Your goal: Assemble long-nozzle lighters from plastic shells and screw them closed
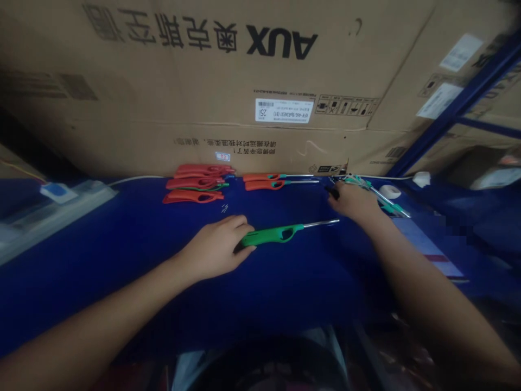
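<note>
My left hand (222, 244) grips the handle end of a green gas lighter (264, 237), whose metal tube points right above the blue table. My right hand (355, 201) is at the back right with its fingers closed around a small black object (332, 191), mostly hidden. Beside that hand lie several metal tubes with teal ends (393, 207). Two orange gas lighters (260, 185) with tubes rest side by side at the back. To their left is a stack of red lighter bodies (193, 196), with a green one among them.
A large cardboard box (220, 119) walls off the back of the blue table (260, 298). A power strip (61, 214) sits at left. Toward the right are a white roll (389, 191), a flat printed sheet (439, 252) and a blue metal post (451, 114). Tiny pale pins (224, 208) lie near the red bodies.
</note>
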### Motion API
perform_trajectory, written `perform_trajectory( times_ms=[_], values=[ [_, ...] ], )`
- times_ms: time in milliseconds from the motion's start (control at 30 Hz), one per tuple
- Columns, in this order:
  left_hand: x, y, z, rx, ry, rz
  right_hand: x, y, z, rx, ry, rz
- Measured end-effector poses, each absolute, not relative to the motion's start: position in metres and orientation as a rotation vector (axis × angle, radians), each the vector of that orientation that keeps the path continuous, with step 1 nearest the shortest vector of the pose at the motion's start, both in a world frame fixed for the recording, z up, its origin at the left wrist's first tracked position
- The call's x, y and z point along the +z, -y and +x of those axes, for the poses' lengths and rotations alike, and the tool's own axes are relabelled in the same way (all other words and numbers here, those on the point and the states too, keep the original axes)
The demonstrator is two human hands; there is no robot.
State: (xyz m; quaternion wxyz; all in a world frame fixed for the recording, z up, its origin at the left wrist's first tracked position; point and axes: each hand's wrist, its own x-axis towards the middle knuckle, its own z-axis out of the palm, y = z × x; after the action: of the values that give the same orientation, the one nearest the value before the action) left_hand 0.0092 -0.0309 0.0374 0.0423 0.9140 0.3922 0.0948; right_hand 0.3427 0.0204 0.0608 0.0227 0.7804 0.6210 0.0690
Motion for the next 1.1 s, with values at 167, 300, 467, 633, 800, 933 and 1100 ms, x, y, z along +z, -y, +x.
perform_trajectory(
  times_ms=[167,300,467,633,800,933,1100],
  values=[
    [0.033,0.040,0.015,0.360,-1.182,2.658,0.066,-0.014,0.333,0.550,-2.345,2.719],
    [0.031,0.047,0.019,0.418,-1.153,2.604,0.060,-0.004,0.310,0.252,-3.081,2.663],
    [0.028,0.050,0.021,0.451,-1.095,2.604,0.049,0.010,0.259,-0.884,-3.352,2.102],
    [0.026,0.050,0.022,0.450,-1.089,2.627,0.048,0.013,0.228,-0.797,-3.463,1.745],
    [0.027,0.051,0.022,0.441,-1.098,2.640,0.045,0.010,0.221,-0.624,-3.559,1.653],
    [0.027,0.051,0.022,0.441,-1.108,2.645,0.041,0.009,0.221,-0.642,-3.545,1.674],
    [0.026,0.050,0.022,0.447,-1.102,2.655,0.046,0.012,0.222,-0.647,-3.541,1.815]
  ],
)
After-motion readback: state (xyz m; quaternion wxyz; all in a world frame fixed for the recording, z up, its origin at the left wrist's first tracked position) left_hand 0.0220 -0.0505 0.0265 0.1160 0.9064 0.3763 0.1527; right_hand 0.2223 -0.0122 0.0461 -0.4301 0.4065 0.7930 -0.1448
